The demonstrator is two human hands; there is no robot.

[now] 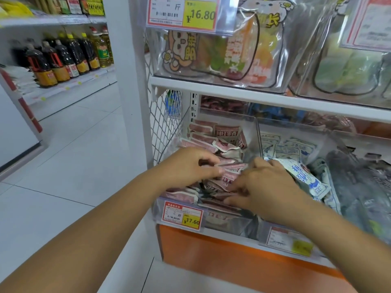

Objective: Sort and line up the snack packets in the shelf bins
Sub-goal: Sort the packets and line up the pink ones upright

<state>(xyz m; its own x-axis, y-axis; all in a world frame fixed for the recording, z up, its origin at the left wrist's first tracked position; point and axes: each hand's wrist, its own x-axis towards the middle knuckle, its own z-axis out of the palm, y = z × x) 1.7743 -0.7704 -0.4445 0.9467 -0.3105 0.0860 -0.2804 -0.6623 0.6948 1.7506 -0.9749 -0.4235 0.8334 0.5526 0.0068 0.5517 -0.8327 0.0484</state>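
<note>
- White shelf unit [211, 85]: one, with two tiers of clear bins in view.
- Tiled floor [74, 155]: pale grey, to the left of the unit.
- Neighbouring shelf [69, 89]: one, far left, carrying a row of bottles [63, 58], some dark and some yellow; they are too crowded for an exact count.
- Upper clear bins [211, 49]: two in view, both holding large, colourful printed bags.
- Orange base panel [222, 256]: one, below the lower tier.
- Lower clear bins: three in view, side by side.
  - Left bin [249, 127]: many pink packets [203, 134] lying in loose, overlapping rows; number not countable.
  - Middle bin [296, 127]: blue-and-white packets [304, 176], piled, with the top one tilted.
  - Right bin [359, 140]: dark packets [359, 187], blurred.
- Mesh side panel [165, 123]: one, white, on the unit's left end beside the left bin.
- Left hand [188, 166]: one, inside the left bin above the pink packets. The fingers are curled, and the thumb and forefinger pinch the end of one pink packet.
- Right hand [268, 185]: one, over the divider between the left and middle bins. The fingers are bent down, with their tips on the pink packets at the front. Whether it grips or only presses them cannot be told.
- Price tags: four.
  - One reading 16.80 [184, 12], on the upper left bin.
  - One reading 17.60 [183, 215], on the front of the left bin.
  - One blurred tag [289, 240], on the middle bin.
  - One partly cut-off tag [372, 22], at upper right.
</note>
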